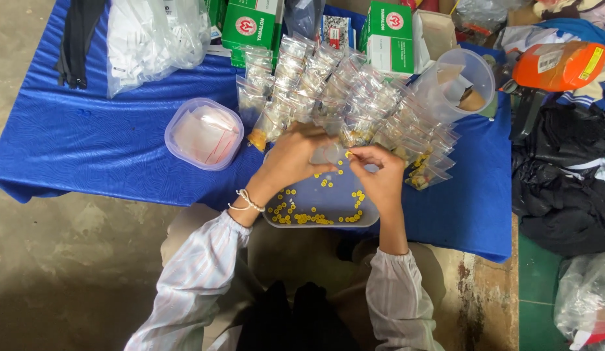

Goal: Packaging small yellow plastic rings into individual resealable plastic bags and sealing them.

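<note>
Two hands, left [291, 159] and right [380, 172], over one clear tray [367, 211] of yellow buttons [302, 218], too many to count; one round lidded tub [204, 133]; one clear jug [455, 84]; three green boxes [388, 36]; dozens of small clear bags [345, 91] on one blue bench [88, 136].

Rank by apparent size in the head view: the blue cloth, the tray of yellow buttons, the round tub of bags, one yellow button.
1. Blue cloth
2. Tray
3. Round tub, a little smaller than the tray
4. Yellow button

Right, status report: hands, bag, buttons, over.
Left hand holds small clear bag. Right hand pinches yellow button at bag mouth. More in tray; filled bags beyond.
</note>
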